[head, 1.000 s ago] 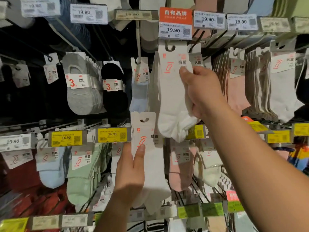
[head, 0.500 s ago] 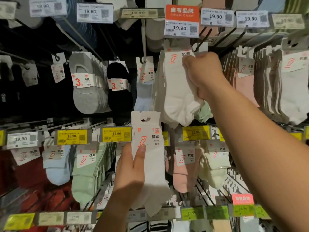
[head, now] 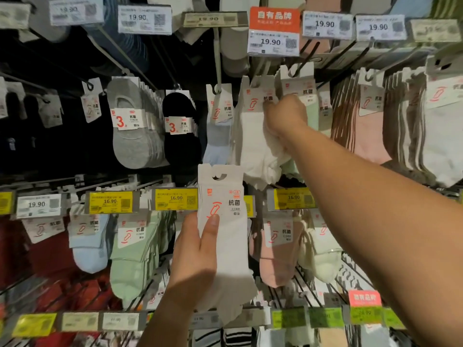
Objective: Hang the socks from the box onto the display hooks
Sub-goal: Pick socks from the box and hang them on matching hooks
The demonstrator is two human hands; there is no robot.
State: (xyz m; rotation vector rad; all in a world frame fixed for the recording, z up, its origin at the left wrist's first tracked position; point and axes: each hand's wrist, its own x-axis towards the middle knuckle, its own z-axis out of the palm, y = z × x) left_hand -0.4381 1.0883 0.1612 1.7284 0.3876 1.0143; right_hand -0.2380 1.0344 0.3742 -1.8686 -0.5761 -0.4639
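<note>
Your right hand (head: 284,116) is raised to the upper row, grip closed on a white ankle sock pack with a paper header card (head: 255,126); thumb and fingers pinch the card's right edge and bunch the fabric below it. The card's top sits just beneath the grey metal display hook (head: 260,68) under the orange-and-white 19.90 price tag (head: 274,31); whether the hook passes through the card's hole cannot be told. More white packs hang directly behind it.

Your left hand (head: 198,251) is lower, at the middle row, grip closed around a second white sock pack with a punched header card (head: 223,221), thumb lying across the front of the card. This pack is upright, off any hook, in front of the yellow 16.90 price labels (head: 175,199).

A light green sock pack (head: 310,108) hangs just right of your right hand.
</note>
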